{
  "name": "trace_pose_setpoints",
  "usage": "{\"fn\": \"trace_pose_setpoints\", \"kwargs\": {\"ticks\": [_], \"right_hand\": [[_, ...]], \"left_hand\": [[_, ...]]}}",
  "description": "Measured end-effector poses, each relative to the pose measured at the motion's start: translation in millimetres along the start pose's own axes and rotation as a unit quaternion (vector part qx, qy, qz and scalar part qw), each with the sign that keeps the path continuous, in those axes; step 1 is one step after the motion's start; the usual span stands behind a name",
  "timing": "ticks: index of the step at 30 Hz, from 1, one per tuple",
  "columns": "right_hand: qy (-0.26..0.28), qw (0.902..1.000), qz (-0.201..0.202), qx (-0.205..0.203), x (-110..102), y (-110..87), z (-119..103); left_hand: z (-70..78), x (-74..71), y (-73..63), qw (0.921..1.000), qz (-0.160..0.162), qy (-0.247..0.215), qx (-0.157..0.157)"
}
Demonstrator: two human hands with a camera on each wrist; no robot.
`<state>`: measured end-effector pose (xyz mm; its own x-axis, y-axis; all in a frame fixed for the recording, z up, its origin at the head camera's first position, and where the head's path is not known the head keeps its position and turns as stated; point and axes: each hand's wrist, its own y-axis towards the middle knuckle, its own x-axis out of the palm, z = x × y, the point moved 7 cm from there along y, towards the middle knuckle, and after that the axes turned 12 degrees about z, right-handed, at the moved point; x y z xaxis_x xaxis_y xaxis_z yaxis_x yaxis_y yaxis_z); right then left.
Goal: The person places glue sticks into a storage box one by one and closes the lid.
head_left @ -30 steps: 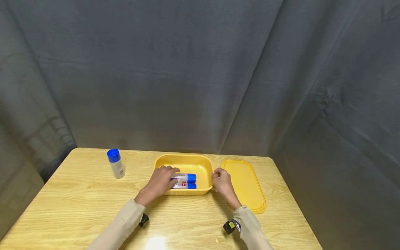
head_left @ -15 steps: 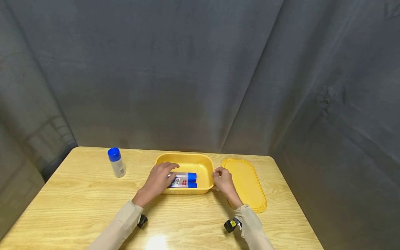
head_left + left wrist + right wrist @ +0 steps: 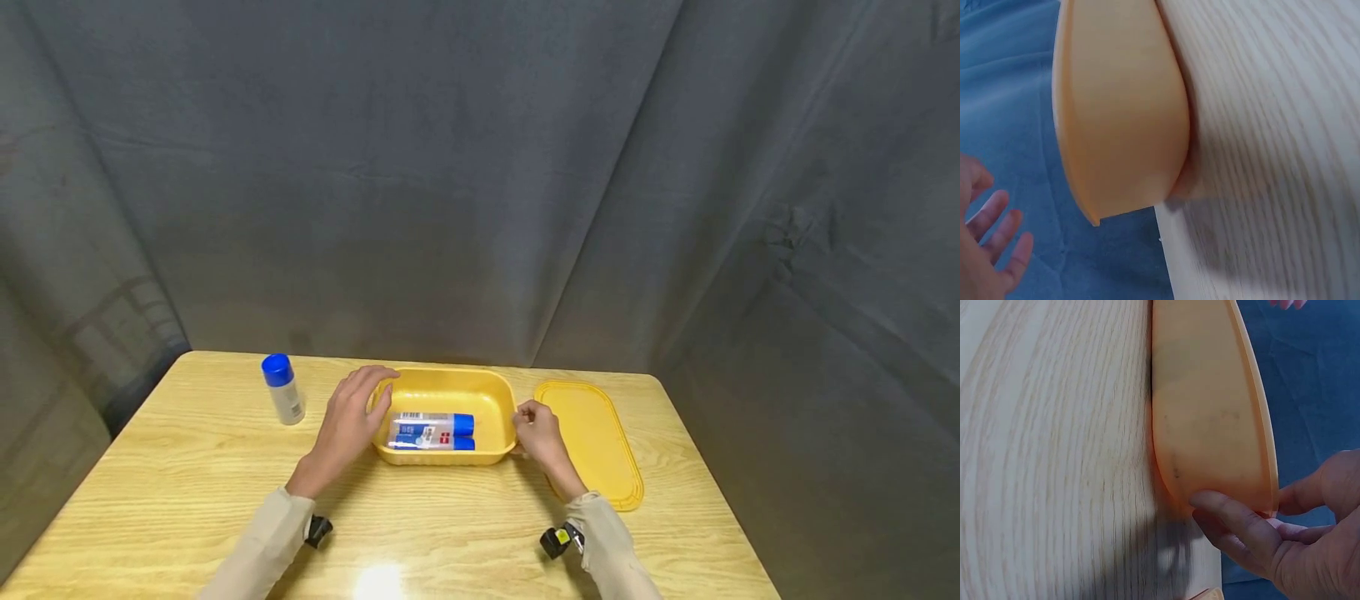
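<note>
A yellow plastic box (image 3: pixel 495 421) stands on the wooden table with two clear glue bottles (image 3: pixel 423 419) with blue caps lying side by side in it. My left hand (image 3: pixel 348 417) is over the box's left end, fingers spread and holding nothing; in the left wrist view its fingers (image 3: pixel 997 219) are apart from the box wall (image 3: pixel 1122 112). With my right hand (image 3: pixel 538 429) I grip the box's right end. The right wrist view shows the thumb and fingers (image 3: pixel 1235 525) on either side of the rim at the corner.
A third blue-capped bottle (image 3: pixel 283 390) stands upright on the table (image 3: pixel 187 467) to the left. The flat yellow lid (image 3: pixel 592 442) lies to the right of the box, partly under my right forearm. A grey curtain (image 3: pixel 420 208) hangs behind the table edge.
My left hand has let go of the bottles and moved left and up toward the box's left rim, uncovering them. The right hand keeps its grip on the box.
</note>
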<state>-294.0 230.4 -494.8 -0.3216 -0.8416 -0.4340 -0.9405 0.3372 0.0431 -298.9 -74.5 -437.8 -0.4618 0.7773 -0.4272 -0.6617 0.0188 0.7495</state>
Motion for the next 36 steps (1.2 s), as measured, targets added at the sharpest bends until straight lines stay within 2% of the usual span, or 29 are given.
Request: {"fn": "trace_pose_setpoints", "kwargs": {"ticks": [4,11,19,22,28,36], "right_hand": [[-0.004,0.9999,0.003,-0.009,0.1,-0.2,-2.0],[-0.006,1.0,-0.002,-0.005,1.2,-1.0,-0.3],[-0.014,0.9997,0.006,-0.017,-0.9,0.2,1.2],[-0.015,0.9997,0.006,-0.017,-0.6,0.8,1.4],[-0.006,1.0,-0.004,-0.002,0.5,0.6,1.5],[-0.015,0.9999,-0.005,-0.002,0.9,-1.1,1.8]], "left_hand": [[-2.6,-13.5,1.2,0.9994,0.032,-0.014,-0.003],[-10.1,-37.4,0.1,0.9964,0.083,0.0,-0.016],[-14.2,-65.8,5.6,0.9861,0.164,-0.003,0.026],[-16.4,-74.5,6.5,0.9817,0.187,-0.004,0.032],[-22.8,-86.6,6.5,0.9774,0.21,0.014,0.024],[-30.4,-93.7,3.4,0.9757,0.215,0.042,0.011]]}}
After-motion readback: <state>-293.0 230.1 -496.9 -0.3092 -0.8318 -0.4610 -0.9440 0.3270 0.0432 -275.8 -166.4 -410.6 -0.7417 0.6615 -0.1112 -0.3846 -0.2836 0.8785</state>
